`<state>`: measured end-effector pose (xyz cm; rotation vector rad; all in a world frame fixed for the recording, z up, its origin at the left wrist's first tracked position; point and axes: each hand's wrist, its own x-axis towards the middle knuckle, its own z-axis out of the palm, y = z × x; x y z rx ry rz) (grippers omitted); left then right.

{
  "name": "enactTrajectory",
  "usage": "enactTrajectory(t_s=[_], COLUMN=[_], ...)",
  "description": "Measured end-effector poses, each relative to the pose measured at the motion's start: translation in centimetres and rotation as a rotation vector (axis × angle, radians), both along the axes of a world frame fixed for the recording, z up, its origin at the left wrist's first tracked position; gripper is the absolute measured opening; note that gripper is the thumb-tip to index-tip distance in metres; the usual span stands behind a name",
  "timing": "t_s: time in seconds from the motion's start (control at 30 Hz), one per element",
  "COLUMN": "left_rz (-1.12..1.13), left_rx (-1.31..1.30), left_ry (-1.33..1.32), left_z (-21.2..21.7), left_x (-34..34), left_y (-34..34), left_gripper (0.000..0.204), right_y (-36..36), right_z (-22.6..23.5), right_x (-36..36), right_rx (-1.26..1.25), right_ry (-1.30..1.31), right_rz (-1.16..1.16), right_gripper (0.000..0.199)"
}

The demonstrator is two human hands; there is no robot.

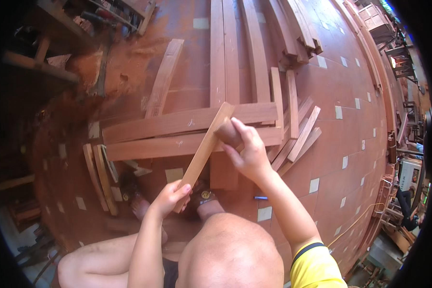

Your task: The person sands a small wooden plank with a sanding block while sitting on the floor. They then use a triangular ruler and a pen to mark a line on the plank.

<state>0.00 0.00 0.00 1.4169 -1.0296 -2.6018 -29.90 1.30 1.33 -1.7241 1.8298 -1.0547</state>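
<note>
My left hand (170, 197) grips the lower end of a flat light wooden slat (204, 151), which slants up to the right over my knees. My right hand (248, 150) holds a small brown block (225, 133), perhaps a sanding pad, pressed against the upper part of the slat. Both hands are above two long boards (177, 124) lying crosswise on the floor. My bare knee (228, 249) and sandalled feet (204, 197) are below the hands.
Long planks (231, 48) run away across the red tiled floor. Short slats (300, 132) are piled to the right, curved pieces (101, 177) lie to the left. A blue pen (260, 197) lies on the floor. A dusty workbench (48, 43) stands at upper left; machines and another person (408, 206) are far right.
</note>
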Motion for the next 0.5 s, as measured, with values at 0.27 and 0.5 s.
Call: enactTrajectory(t_s=[0.27, 0.5], left_rz=[-0.115, -0.096], left_rx=[-0.232, -0.127], left_ry=[-0.277, -0.343], left_z=[2.6, 0.6], left_x=[-2.0, -2.3], left_y=[0.2, 1.3], left_gripper=[0.027, 0.032], right_y=[0.4, -0.3], right_z=[1.5, 0.5], right_x=[0.5, 0.1], right_rx=[0.053, -0.020], right_ry=[0.022, 0.052], right_rz=[0.338, 0.303], right_gripper=[0.076, 0.077])
